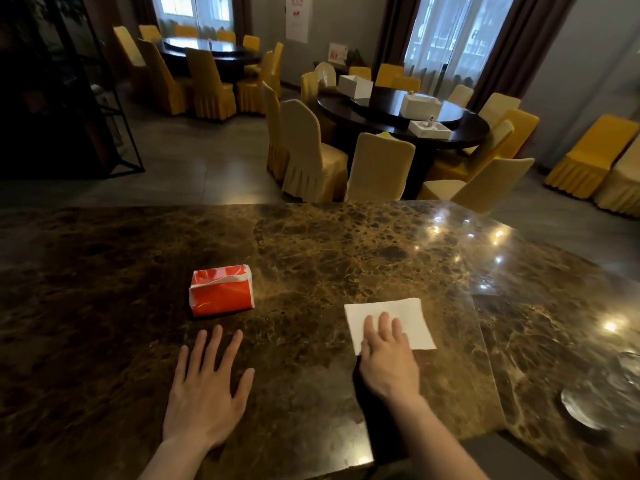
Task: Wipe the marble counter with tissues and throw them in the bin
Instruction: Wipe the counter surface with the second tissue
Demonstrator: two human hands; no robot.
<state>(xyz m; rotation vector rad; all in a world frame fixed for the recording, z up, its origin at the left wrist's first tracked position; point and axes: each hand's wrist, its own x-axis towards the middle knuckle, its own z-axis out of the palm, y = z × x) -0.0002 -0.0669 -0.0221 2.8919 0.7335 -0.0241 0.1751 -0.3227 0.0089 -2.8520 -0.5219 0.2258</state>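
Observation:
A brown marble counter [311, 244] fills the lower half of the head view. A white tissue [405, 315] lies flat on it at centre right. My right hand [388, 358] presses down on the tissue's near left part, fingers together and flat. A red tissue pack [221, 289] with white tissue showing at its top sits on the counter, left of centre. My left hand [204, 393] rests flat on the marble just in front of the pack, fingers spread, holding nothing. No bin is in view.
A glass ashtray-like dish [595, 403] sits on the counter at the far right. Beyond the counter stand round dark dining tables [398, 109] with yellow-covered chairs [311, 150]. A dark metal shelf frame [69, 98] stands at the far left.

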